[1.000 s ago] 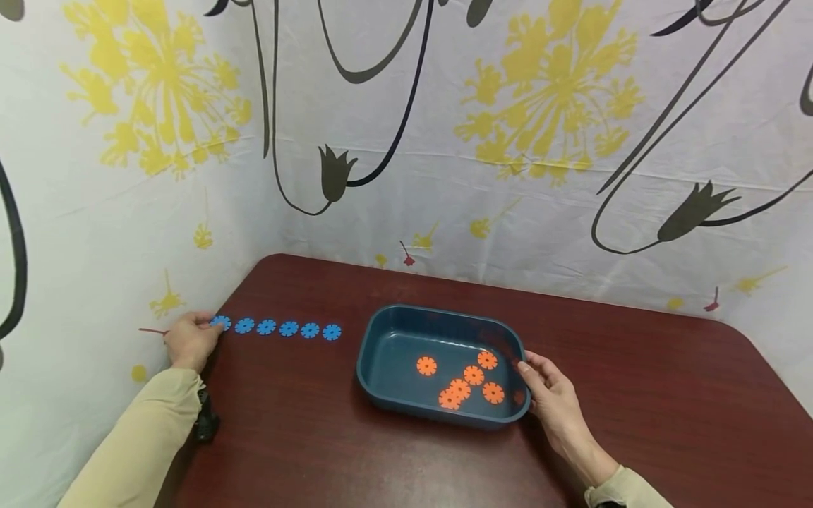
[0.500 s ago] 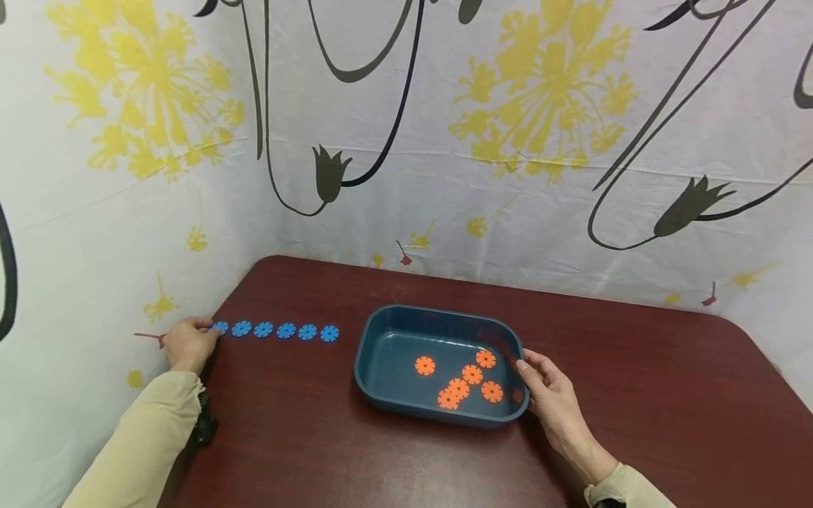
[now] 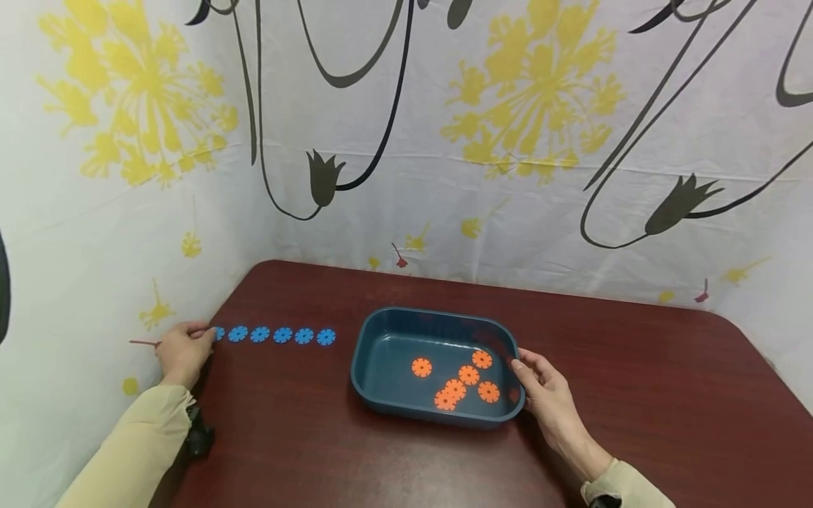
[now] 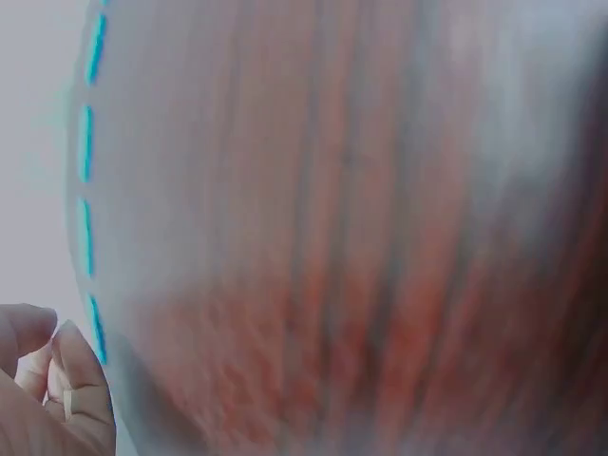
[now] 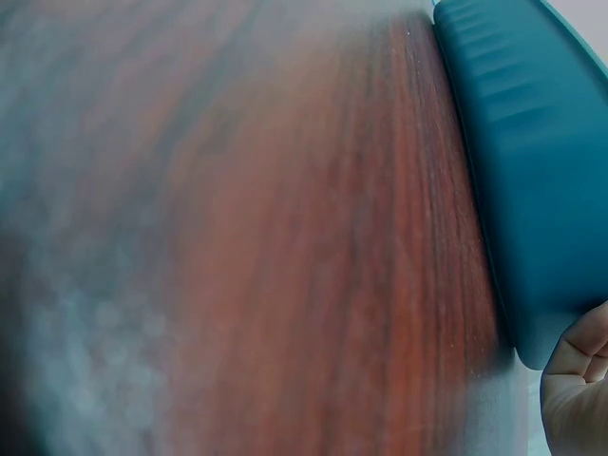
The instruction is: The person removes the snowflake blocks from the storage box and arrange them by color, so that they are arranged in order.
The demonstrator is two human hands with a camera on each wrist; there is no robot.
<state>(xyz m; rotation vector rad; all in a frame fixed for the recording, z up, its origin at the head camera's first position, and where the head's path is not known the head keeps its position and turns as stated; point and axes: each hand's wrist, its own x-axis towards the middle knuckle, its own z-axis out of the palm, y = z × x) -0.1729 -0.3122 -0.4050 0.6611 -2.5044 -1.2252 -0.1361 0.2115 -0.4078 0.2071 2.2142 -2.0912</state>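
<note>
Several blue notched discs, like flower-shaped building discs (image 3: 282,335), lie in a straight row on the left of the table. At the row's left end my left hand (image 3: 183,355) has thumb and finger at the last disc (image 3: 219,334), pinching its edge and covering part of it. Seen edge-on in the left wrist view, the row of discs (image 4: 88,142) runs up from beside the fingertips. My right hand (image 3: 551,398) grips the right rim of a dark blue-green plastic tub (image 3: 375,398), thumb over the rim. Several orange notched discs (image 3: 422,367) lie flat inside it, some overlapping.
The dark red-brown wooden table (image 3: 286,437) has rounded back corners. White fabric (image 3: 394,141) with yellow and dark plant prints stands along its back and left sides, close to my left hand. In the right wrist view the tub's outer wall (image 5: 532,161) stands on the table.
The view has shifted slightly. My left hand stays at the row's left end and covers more of the last blue disc. My right hand and the tub hold their places.
</note>
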